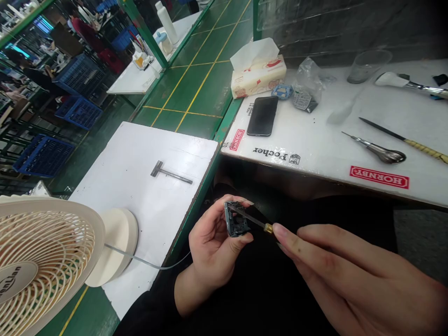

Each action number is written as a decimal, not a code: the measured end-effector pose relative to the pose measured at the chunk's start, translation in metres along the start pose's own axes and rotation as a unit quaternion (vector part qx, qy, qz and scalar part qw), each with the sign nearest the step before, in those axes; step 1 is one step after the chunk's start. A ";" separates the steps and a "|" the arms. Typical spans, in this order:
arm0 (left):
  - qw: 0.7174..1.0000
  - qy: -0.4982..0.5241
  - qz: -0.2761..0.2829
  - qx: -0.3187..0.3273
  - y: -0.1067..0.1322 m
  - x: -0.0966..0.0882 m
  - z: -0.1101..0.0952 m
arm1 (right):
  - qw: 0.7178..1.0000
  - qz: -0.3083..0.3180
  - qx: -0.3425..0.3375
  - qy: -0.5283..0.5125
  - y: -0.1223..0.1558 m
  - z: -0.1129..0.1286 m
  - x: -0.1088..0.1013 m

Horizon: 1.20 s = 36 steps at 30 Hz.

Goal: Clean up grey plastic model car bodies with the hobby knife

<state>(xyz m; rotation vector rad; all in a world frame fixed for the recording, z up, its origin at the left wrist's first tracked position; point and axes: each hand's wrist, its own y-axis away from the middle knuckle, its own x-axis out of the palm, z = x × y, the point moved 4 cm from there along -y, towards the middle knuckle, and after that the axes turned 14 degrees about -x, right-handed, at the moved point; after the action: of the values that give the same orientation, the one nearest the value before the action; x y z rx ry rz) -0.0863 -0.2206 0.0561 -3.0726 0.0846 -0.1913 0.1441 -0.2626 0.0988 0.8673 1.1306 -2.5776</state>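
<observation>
My left hand (pixel 214 240) is closed round a small dark boxy plastic part (pixel 237 223) with an open, frame-like side, pinched between thumb and fingers above my lap. A slim metal-bladed hand tool (pixel 254 220) with a brass collar reaches into or across that part from the right; which of the two I cannot tell. My right hand (pixel 336 266) grips this tool just behind the collar, and its handle is hidden in the fingers. The blade's exact kind does not show clearly.
On the left board lie a small hammer (pixel 171 172) and a cream fan (pixel 45 261) with a cable. The right table carries a phone (pixel 262 116), tissue box (pixel 259 77), bagged parts (pixel 306 95), clear cup (pixel 366 70), brush (pixel 413 85), a file with wrapped handle (pixel 402 136) and a metal-handled pointed tool (pixel 380 150).
</observation>
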 end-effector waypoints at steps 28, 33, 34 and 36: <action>0.998 -0.055 0.011 -0.003 0.003 -0.004 -0.005 | 0.994 0.004 0.061 -0.085 -0.009 -0.013 -0.005; 0.998 -0.059 0.007 0.000 0.002 -0.004 -0.005 | 0.996 -0.003 0.050 -0.069 -0.004 -0.012 -0.006; 0.998 -0.060 0.006 -0.001 0.002 -0.003 -0.004 | 0.997 -0.005 0.041 -0.059 -0.002 -0.010 -0.006; 0.998 -0.057 0.005 0.000 0.002 -0.003 -0.004 | 0.999 -0.006 0.025 -0.036 0.000 -0.006 -0.006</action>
<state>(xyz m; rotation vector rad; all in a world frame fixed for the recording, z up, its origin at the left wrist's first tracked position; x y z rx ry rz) -0.0897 -0.2231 0.0594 -3.0754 0.0953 -0.0165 0.1518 -0.2587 0.0995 0.7739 1.0582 -2.6341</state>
